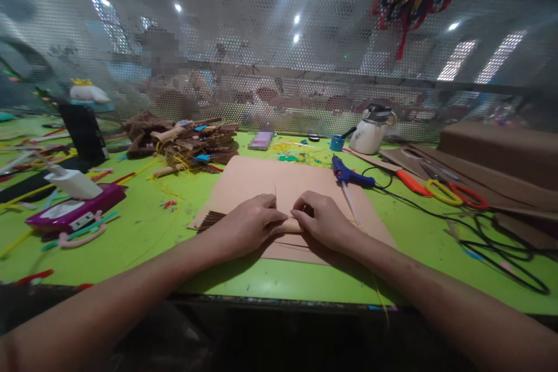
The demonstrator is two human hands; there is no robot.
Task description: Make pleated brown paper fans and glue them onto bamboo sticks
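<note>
Between my two hands a small roll of brown paper (293,225) lies over larger brown sheets (261,177) on the green table. My left hand (250,220) grips the roll's left end between thumb and fingers. At its right end, my right hand (320,216) pinches it with bent fingers. Left of my left hand shows a stack of folded brown paper strips (210,220), partly covered by it. A blue glue gun (351,174) rests on the sheets' far right corner, with a white glue stick (350,203) lying beneath it toward my right hand.
A heap of brown paper pieces (196,142) lies at the back left. A purple power strip (78,209) with a white plug is on the left. To the right are an orange-handled knife (413,183), scissors (455,193), black cable (501,256) and a white jug (368,135).
</note>
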